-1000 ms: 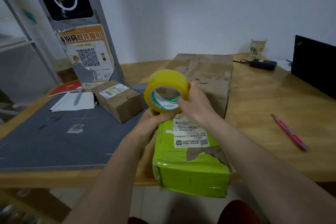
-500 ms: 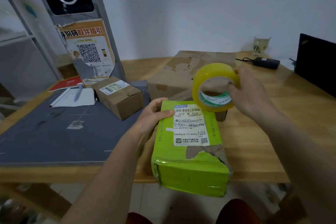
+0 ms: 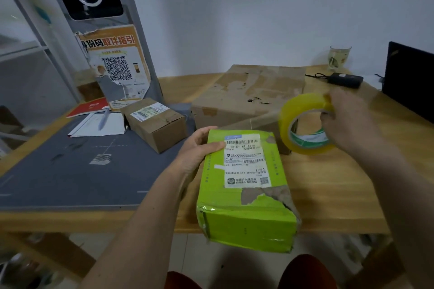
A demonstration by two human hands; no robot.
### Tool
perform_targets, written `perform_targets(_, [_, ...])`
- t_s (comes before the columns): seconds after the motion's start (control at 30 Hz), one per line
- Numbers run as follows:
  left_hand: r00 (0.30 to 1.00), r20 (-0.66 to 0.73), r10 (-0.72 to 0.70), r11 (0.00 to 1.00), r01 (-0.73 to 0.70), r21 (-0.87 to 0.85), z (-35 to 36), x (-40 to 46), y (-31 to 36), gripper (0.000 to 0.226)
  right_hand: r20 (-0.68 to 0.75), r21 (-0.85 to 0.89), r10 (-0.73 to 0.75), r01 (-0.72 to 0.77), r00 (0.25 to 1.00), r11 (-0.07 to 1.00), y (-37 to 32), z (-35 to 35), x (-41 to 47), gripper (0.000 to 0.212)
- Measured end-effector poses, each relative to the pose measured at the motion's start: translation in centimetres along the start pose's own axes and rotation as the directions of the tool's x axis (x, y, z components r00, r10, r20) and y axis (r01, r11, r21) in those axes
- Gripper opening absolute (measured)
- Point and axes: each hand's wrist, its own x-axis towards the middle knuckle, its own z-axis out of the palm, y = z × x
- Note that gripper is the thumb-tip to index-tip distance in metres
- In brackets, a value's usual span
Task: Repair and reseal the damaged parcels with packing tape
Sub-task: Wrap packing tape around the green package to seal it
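Spanning the frame, a wooden bench [image 3: 328, 183] carries a grey mat [image 3: 70, 171] on its left side and a large, scuffed brown carton [image 3: 253, 94] towards the wall. Just in front of that carton lies a lime-green parcel [image 3: 244, 213], its near end jutting past the bench edge and its wrapping torn open at the near right corner, below a white shipping label [image 3: 245, 159]. A small brown box [image 3: 156, 123] sits on the mat to the left. The person's left hand [image 3: 199, 148] grips the green parcel's far left corner, thumb laid across its top. The right hand [image 3: 347, 122] holds a roll of yellow packing tape [image 3: 305, 124] upright above the bench, right of the parcel, fingers curled through the core; a thin film of tape appears to stretch from the roll towards the parcel, though blur makes this uncertain. A black device [image 3: 345, 80] and a glass cup [image 3: 339, 57] stand at the far right.
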Motion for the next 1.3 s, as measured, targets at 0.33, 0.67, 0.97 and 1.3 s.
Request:
perform_targets(0.33, [1.0,-0.019,-0.019,1.0,0.019,0.0,0.2,-0.4,0.3,0.063,0.096,0.078,0.094,-0.102,0.991,0.992,2.2,2.6,-1.6,0.02])
perform_targets(0.67, [0.994,0.105,-0.018,0.999,0.013,0.051,-0.1,-0.6,0.8,0.088,0.127,0.072,0.123,-0.133,0.984,0.989,2.7,5.0,-4.7,0.03])
perform_targets(0.97, [0.985,0.027,-0.17,0.035,-0.021,0.999,3.8,-1.2,4.9,0.12,0.086,0.037,0.119,-0.122,0.989,0.992,2.4,5.7,-4.7,0.026])
perform_targets(1.3, [0.9,0.37,-0.23,-0.017,-0.384,0.923,13.9,-1.2,4.1,0.104,0.069,-0.016,0.1,-0.099,0.993,0.995,2.2,5.3,-4.3,0.03])
